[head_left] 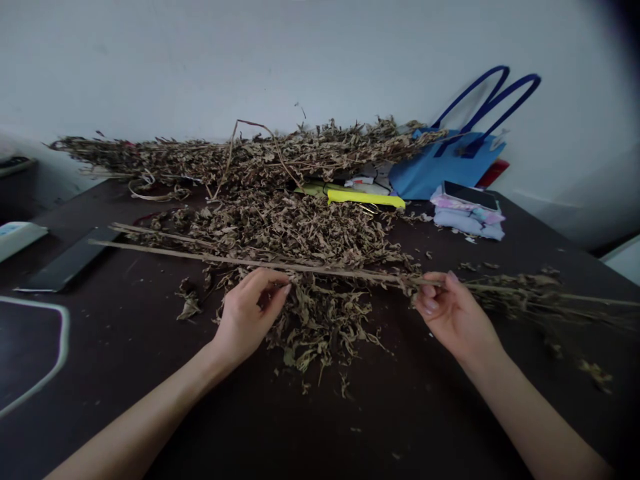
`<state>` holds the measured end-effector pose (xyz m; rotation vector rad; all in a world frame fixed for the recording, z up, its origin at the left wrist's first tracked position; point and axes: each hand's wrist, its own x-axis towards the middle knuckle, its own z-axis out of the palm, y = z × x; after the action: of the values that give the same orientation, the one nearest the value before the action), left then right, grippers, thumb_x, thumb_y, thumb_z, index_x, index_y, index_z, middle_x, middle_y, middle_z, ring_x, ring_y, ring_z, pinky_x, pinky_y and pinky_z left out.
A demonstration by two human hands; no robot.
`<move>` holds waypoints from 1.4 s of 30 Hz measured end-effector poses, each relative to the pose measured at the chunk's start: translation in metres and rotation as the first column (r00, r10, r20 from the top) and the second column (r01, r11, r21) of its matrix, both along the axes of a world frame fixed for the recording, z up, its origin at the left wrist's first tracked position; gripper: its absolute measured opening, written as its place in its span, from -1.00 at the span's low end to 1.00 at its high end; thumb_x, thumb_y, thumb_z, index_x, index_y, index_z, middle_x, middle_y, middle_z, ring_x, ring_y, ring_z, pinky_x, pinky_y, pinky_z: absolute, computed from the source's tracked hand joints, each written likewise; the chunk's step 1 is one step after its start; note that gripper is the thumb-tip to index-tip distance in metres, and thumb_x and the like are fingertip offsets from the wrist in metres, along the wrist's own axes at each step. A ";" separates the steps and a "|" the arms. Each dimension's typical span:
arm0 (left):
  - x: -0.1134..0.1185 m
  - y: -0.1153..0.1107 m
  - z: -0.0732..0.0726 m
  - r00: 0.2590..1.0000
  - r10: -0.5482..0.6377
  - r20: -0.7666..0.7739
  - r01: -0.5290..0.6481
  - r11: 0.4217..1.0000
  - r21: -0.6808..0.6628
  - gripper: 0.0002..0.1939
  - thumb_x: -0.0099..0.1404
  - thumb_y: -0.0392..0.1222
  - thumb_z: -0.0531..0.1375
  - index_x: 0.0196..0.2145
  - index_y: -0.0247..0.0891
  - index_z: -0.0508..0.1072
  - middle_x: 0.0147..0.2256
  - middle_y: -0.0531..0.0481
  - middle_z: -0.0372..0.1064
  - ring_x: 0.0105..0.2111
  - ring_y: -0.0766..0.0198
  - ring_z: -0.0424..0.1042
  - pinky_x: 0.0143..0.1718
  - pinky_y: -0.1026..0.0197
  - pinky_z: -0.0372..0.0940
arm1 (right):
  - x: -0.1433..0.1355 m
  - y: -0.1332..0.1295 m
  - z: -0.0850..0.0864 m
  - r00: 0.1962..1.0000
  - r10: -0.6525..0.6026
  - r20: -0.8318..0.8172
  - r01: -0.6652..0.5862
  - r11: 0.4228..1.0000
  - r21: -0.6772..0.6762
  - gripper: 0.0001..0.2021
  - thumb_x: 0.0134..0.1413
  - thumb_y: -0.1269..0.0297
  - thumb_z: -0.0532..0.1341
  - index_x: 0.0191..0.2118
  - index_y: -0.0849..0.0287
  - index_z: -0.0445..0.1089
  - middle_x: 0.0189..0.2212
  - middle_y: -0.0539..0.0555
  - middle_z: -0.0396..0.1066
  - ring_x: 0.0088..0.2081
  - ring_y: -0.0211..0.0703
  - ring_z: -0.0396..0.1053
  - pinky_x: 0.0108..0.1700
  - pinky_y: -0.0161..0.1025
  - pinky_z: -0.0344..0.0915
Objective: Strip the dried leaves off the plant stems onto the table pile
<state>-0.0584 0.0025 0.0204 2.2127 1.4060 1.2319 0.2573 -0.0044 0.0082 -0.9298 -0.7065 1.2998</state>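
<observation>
A: What are the 2 hands doing?
B: The right hand (pixel 457 313) pinches thin, dried stalks (pixel 320 269) between thumb and fingers. The left hand (pixel 245 310) is just on the near side of them, thumb and fingertips almost together; whether anything is between them cannot be told.

A: Where do the stalks lie?
B: Across the person's front, bare ends towards 10 o'clock, leafy ends (pixel 530 293) towards 3 o'clock.

A: How would they handle?
B: Probably very light, stiff but brittle, rough rather than slippery. The bare wood looks the best hold, pinched gently; the curled leaves would likely crumble.

A: And farther out?
B: A crumpled leaf heap (pixel 295 230) spreads at 12 o'clock on the dark table (pixel 310 433). Beyond it, a long dried bundle (pixel 200 157) stretches from 11 to 1 o'clock. A blue bag (pixel 445 167) stands at 1 o'clock, a phone (pixel 470 195) on folded cloth (pixel 467 220) just nearer.
</observation>
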 end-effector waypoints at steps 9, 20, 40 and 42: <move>-0.005 0.002 0.000 0.973 0.029 -0.231 0.033 0.966 0.257 -0.87 0.17 -0.27 0.23 -0.28 -0.18 0.40 -0.30 -0.03 0.46 -0.22 0.14 0.39 -0.10 0.05 0.14 | -0.004 -0.009 -0.001 0.996 0.056 0.069 -0.058 0.998 0.025 -0.72 -0.04 -0.01 0.25 -0.38 0.12 0.48 -0.66 -0.05 0.26 -0.65 -0.38 0.16 -0.63 -0.38 0.17; -0.005 0.004 0.004 0.978 -0.068 -0.197 0.090 0.991 0.101 -0.97 0.24 -0.25 0.16 -0.36 -0.19 0.41 -0.37 0.01 0.45 -0.32 0.21 0.38 -0.21 0.13 0.16 | -0.006 -0.012 0.001 0.988 0.111 0.104 -0.117 0.992 0.051 -0.83 0.04 0.09 0.20 -0.36 0.05 0.43 -0.61 -0.05 0.25 -0.61 -0.32 0.17 -0.57 -0.31 0.15; -0.003 0.002 0.004 0.962 -0.064 -0.265 0.076 0.996 0.036 -0.90 0.29 -0.24 0.06 -0.31 -0.22 0.37 -0.36 -0.04 0.43 -0.31 0.19 0.37 -0.23 0.12 0.13 | -0.011 -0.017 0.001 0.978 0.145 0.151 -0.164 0.979 0.118 -0.85 0.01 0.10 0.24 -0.36 0.04 0.42 -0.60 -0.04 0.32 -0.61 -0.32 0.20 -0.54 -0.28 0.15; -0.003 0.002 0.003 0.963 -0.078 -0.256 0.091 0.995 0.038 -0.89 0.29 -0.24 0.06 -0.32 -0.22 0.39 -0.37 -0.03 0.43 -0.33 0.21 0.37 -0.24 0.12 0.13 | -0.011 -0.018 0.001 0.977 0.149 0.151 -0.169 0.977 0.129 -0.85 0.02 0.11 0.23 -0.35 0.05 0.43 -0.60 -0.04 0.33 -0.61 -0.32 0.21 -0.53 -0.28 0.16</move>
<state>-0.0610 0.0042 0.0238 2.5108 1.3633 0.9927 0.2463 -0.0223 0.0088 -0.8693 -0.9879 1.3140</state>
